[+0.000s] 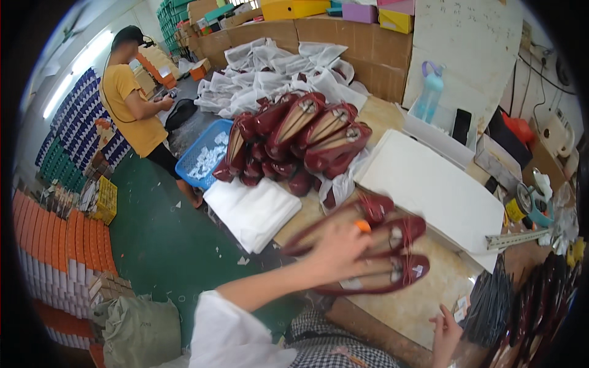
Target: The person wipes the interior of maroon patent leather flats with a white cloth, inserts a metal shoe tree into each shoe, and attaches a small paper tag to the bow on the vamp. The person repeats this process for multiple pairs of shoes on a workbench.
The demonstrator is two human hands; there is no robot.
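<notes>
My left hand (336, 253), with an orange cover on one finger, reaches across the table and is closed on several glossy dark red shoes (410, 273). They lie side by side with pale insoles upward; the grip and the farther shoes are slightly blurred. My right hand (448, 334) is low at the right, fingers apart, holding nothing, near a bundle of thin black strips (491, 310). Beyond my left hand rises a heap of similar dark red shoes (297, 135). A stack of white sheets (254, 208) sits at the table's left edge.
A blue basket (184, 165) holds small pale packets. White-wrapped items (270, 70) are piled behind the shoes. A long white box (435, 190) borders the right side, near a blue bottle (429, 92). Another person (132, 98) stands at the far left; stacked boxes (61, 239) line the floor.
</notes>
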